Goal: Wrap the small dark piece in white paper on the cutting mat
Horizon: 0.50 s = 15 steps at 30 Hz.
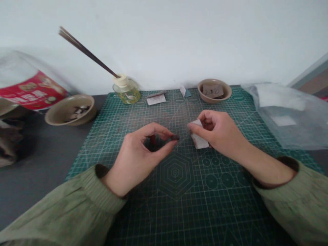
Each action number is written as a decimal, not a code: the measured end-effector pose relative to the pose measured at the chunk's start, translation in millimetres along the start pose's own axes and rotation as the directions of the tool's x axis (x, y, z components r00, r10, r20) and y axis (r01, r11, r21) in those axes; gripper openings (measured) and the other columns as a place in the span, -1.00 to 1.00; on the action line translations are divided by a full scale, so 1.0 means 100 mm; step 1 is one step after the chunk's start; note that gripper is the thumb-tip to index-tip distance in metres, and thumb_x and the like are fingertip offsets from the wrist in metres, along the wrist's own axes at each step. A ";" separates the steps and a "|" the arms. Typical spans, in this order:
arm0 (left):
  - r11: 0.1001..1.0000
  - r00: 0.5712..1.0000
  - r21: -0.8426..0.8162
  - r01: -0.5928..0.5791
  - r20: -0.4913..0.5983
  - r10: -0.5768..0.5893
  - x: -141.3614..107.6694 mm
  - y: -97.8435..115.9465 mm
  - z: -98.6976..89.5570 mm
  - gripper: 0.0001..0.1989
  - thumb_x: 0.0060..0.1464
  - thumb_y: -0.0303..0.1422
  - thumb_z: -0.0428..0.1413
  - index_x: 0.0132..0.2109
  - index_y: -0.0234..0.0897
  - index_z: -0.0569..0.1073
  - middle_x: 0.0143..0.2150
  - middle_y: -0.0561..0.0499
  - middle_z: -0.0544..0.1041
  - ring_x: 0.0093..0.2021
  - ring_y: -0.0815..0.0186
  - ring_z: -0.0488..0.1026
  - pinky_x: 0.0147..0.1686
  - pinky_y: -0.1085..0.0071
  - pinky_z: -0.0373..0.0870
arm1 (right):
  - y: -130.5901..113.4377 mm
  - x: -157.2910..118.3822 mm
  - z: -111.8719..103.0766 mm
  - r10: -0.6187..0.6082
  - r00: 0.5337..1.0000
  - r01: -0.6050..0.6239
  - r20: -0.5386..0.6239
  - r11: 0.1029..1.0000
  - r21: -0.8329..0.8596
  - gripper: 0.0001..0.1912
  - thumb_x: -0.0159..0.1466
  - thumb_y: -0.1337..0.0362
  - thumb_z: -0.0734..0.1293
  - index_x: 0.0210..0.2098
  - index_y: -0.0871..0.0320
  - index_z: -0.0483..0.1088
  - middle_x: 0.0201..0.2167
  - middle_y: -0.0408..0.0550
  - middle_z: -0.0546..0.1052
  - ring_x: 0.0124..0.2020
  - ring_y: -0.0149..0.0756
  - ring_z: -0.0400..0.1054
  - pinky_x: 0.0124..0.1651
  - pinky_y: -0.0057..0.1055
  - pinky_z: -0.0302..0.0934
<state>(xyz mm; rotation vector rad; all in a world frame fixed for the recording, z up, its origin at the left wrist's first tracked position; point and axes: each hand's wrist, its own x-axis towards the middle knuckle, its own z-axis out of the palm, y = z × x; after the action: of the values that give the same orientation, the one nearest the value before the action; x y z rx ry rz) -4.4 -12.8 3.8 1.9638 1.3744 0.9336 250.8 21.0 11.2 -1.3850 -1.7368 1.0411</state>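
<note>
My left hand (143, 153) pinches a small dark brown piece (175, 137) between thumb and fingertips, above the middle of the green cutting mat (133, 212). My right hand (217, 128) grips a whitish, smudged piece that looks like folded paper (200, 138), thumb on its near face and fingers behind it. A short gap separates the two held things. The far side of the whitish piece is hidden by my fingers.
Along the wall stand a reed diffuser bottle (126, 91), a white paper strip (156, 99), a small folded paper (183, 90) and a bowl (214, 100) holding a marked brown block (213, 91). Left, another bowl (55, 114) holds dark fragments beside a red-labelled bag (33, 92). Right lies a clear plastic bag (289, 133).
</note>
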 end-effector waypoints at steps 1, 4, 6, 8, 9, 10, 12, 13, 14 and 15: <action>1.000 1.000 0.000 0.003 -0.005 -0.003 0.01 -0.01 0.00 -0.82 0.33 -0.19 0.41 -0.01 -0.12 0.71 -0.10 0.02 0.77 -0.14 0.19 0.68 -0.15 0.22 0.53 | 0.01 0.01 -0.01 -0.014 1.000 0.014 -0.018 1.000 0.003 -0.73 0.37 0.13 0.55 -0.29 0.15 0.49 -0.41 -0.06 0.64 -0.43 -0.28 0.50 -0.41 -0.39 0.28; 1.000 1.000 0.000 -0.005 -0.025 0.005 0.02 -0.04 0.01 -0.78 0.36 -0.20 0.39 0.07 -0.14 0.70 -0.05 -0.01 0.77 -0.11 0.18 0.69 -0.05 0.21 0.58 | 0.06 0.04 -0.02 -0.064 0.991 0.066 -0.116 0.998 0.021 -0.74 0.40 0.09 0.54 -0.21 0.17 0.56 -0.39 -0.07 0.66 -0.46 -0.31 0.48 -0.42 -0.38 0.28; 1.000 0.999 0.013 -0.020 -0.049 0.020 0.03 -0.07 0.01 -0.76 0.37 -0.22 0.38 0.10 -0.15 0.71 -0.03 -0.01 0.77 -0.10 0.18 0.68 -0.01 0.20 0.59 | 0.10 0.06 -0.02 -0.106 0.969 0.111 -0.224 0.994 0.013 -0.73 0.41 0.07 0.53 -0.17 0.18 0.59 -0.43 -0.10 0.63 -0.54 -0.34 0.42 -0.49 -0.37 0.23; 0.999 0.998 0.025 -0.043 -0.035 0.044 0.03 -0.10 0.02 -0.77 0.35 -0.25 0.38 0.10 -0.13 0.72 -0.03 -0.01 0.77 -0.10 0.17 0.68 -0.02 0.20 0.59 | 0.12 0.06 -0.01 -0.132 0.949 0.140 -0.286 0.990 0.010 -0.74 0.42 0.08 0.51 -0.14 0.17 0.60 -0.48 -0.13 0.61 -0.58 -0.32 0.43 -0.51 -0.36 0.24; 0.998 0.998 0.026 -0.061 -0.005 0.061 0.03 -0.11 0.03 -0.80 0.35 -0.27 0.39 0.08 -0.12 0.74 -0.04 0.00 0.77 -0.09 0.17 0.68 -0.02 0.20 0.59 | 0.13 0.06 0.00 -0.140 0.946 0.150 -0.292 0.989 0.013 -0.76 0.41 0.10 0.52 -0.13 0.16 0.60 -0.46 -0.12 0.62 -0.57 -0.30 0.46 -0.49 -0.35 0.29; 0.996 0.996 0.016 -0.087 0.036 0.087 0.03 -0.13 0.04 -0.82 0.34 -0.30 0.39 0.05 -0.10 0.75 -0.05 0.01 0.76 -0.07 0.17 0.68 -0.04 0.21 0.60 | 0.13 0.06 0.01 -0.161 0.939 0.169 -0.304 0.986 -0.002 -0.78 0.41 0.12 0.52 -0.13 0.15 0.59 -0.42 -0.10 0.65 -0.52 -0.27 0.52 -0.44 -0.33 0.35; 0.988 0.986 0.002 -0.151 0.072 0.151 0.03 -0.16 0.05 -0.85 0.33 -0.37 0.39 0.01 -0.09 0.77 -0.06 0.01 0.76 -0.04 0.16 0.67 -0.02 0.19 0.60 | 0.13 0.05 0.01 -0.264 0.905 0.245 -0.334 0.964 -0.098 -0.86 0.40 0.20 0.52 -0.13 0.12 0.58 -0.31 -0.04 0.70 -0.38 -0.21 0.61 -0.34 -0.31 0.44; 0.978 0.975 0.007 -0.208 0.085 0.207 0.04 -0.18 0.05 -0.84 0.33 -0.40 0.38 0.01 -0.09 0.76 -0.04 0.01 0.77 0.00 0.14 0.66 0.05 0.16 0.59 | 0.12 0.05 0.01 -0.333 0.876 0.289 -0.349 0.941 -0.174 -0.91 0.40 0.25 0.50 -0.14 0.11 0.57 -0.24 -0.02 0.71 -0.32 -0.19 0.63 -0.31 -0.30 0.46; 0.964 0.960 0.013 -0.266 0.095 0.264 0.04 -0.19 0.06 -0.84 0.32 -0.42 0.39 0.00 -0.09 0.77 -0.02 0.00 0.77 0.03 0.12 0.65 0.10 0.12 0.58 | 0.11 0.05 0.00 -0.412 0.845 0.338 -0.340 0.905 -0.258 -0.95 0.41 0.30 0.47 -0.13 0.10 0.56 -0.18 -0.01 0.71 -0.25 -0.18 0.65 -0.27 -0.29 0.48; 0.955 0.951 0.013 -0.297 0.100 0.294 0.05 -0.20 0.06 -0.85 0.30 -0.44 0.40 -0.03 -0.09 0.77 -0.01 -0.01 0.77 0.05 0.11 0.65 0.12 0.10 0.57 | 0.10 0.06 -0.01 -0.483 0.816 0.378 -0.316 0.861 -0.341 -0.93 0.41 0.35 0.44 -0.11 0.09 0.55 -0.14 0.00 0.71 -0.19 -0.16 0.65 -0.21 -0.28 0.51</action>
<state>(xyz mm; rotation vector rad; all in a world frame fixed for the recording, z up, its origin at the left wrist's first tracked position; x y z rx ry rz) -9.8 -1.7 -14.2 2.2477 1.0622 0.9397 255.0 28.4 3.5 -1.1601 -1.8015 0.2590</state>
